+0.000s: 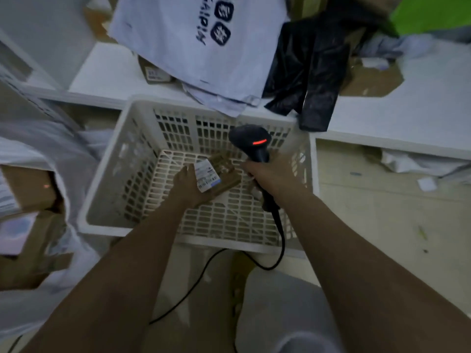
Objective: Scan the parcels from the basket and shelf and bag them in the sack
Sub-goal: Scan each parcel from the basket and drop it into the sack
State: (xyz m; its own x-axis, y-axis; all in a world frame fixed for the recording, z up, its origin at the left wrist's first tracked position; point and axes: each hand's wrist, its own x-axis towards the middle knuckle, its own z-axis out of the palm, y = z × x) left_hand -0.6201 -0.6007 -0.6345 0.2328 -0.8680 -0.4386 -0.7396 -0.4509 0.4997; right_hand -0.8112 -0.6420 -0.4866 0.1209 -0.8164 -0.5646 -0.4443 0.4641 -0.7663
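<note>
Left hand (190, 186) fingers curl round the small cardboard parcel (219, 175) inside the white basket (102, 189); right hand (267, 171) grips the barcode scanner (251, 141). I'd tilt the label up toward the scanner.

Small brown cardboard parcel (221, 178) with a white label facing up, sitting tilted inside the white lattice basket (102, 189), near its far side. Black scanner (252, 143) is right above it, red light on. White sack (51, 154) slumps open at left.

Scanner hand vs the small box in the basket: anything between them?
Head view: no object. Between the right hand gripping the scanner and the box, held by the left hand, only the slotted floor of the basket shows.
</note>
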